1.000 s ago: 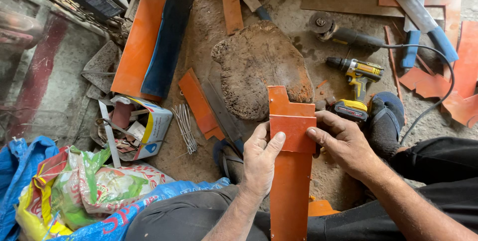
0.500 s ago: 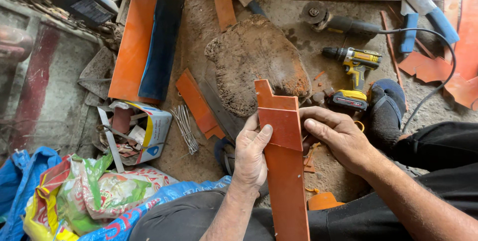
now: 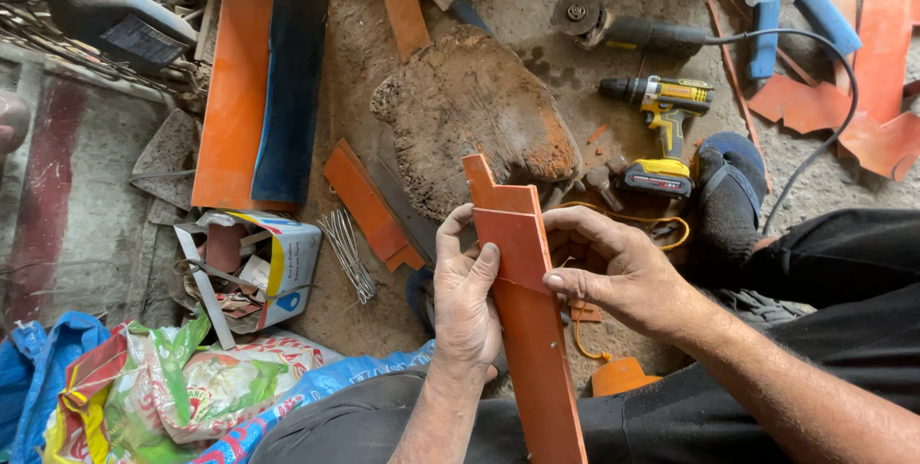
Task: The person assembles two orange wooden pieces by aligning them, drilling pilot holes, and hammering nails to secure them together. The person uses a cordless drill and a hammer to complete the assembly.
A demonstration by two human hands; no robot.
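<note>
Dusty workshop floor (image 3: 364,81), drill (image 3: 661,119) lying by the stump (image 3: 470,119); left hand (image 3: 467,296) and right hand (image 3: 613,267) both grip the orange board (image 3: 527,320), held between them

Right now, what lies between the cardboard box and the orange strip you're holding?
In the head view, a bundle of thin metal rods lies on the ground between cardboard box and orange strip.

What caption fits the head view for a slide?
Both hands, left and right, grip an orange strip above a cluttered floor.
</note>
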